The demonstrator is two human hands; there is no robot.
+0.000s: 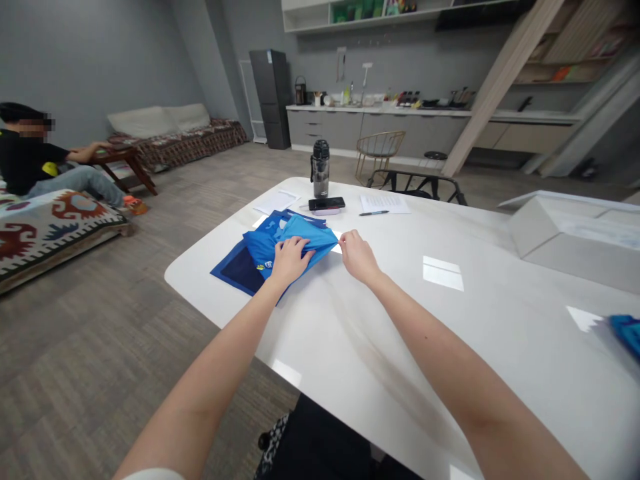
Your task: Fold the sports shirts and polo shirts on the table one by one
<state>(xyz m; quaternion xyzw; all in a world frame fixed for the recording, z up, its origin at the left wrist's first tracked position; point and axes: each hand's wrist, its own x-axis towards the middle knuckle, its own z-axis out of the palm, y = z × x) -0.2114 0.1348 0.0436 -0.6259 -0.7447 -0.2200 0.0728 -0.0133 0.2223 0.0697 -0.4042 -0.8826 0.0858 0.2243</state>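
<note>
A bright blue cloth garment [309,230], with a small white and yellow print near its lower left, lies bunched on the table. Beneath it is a flat darker blue piece with a navy panel [240,270]; I cannot tell what that is. My left hand [293,259] rests on the garment, fingers stretched over the cloth. To its right, my right hand [357,255] pinches a corner of the garment between thumb and fingers and holds it out taut, slightly off the tabletop.
On the white table [400,320] stand a dark bottle [321,170], a phone [327,203], papers [385,203] and a pen [374,213]. A white box [575,233] and more blue cloth [627,333] are at right. A person [40,153] sits at far left.
</note>
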